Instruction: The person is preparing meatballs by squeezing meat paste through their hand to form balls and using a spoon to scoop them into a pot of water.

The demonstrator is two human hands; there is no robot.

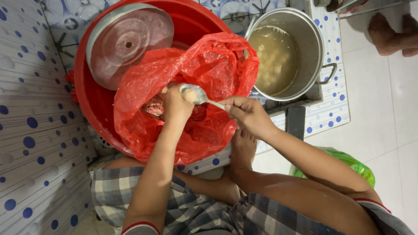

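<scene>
My left hand (175, 104) is closed around a lump of pale minced paste inside a red plastic bag (217, 65) that lies in a big red basin (93, 100). My right hand (247, 114) grips the handle of a metal spoon (196, 95), whose bowl carries a small ball of the paste right beside my left hand's thumb. More pinkish paste shows deep in the bag under my left hand.
A round metal lid (126, 41) leans in the basin at the back. A steel pot (313, 39) of cloudy broth with floating balls stands on a stove to the right. A green bag (357, 165) lies by my knee. Another person's feet (392, 37) are at the top right.
</scene>
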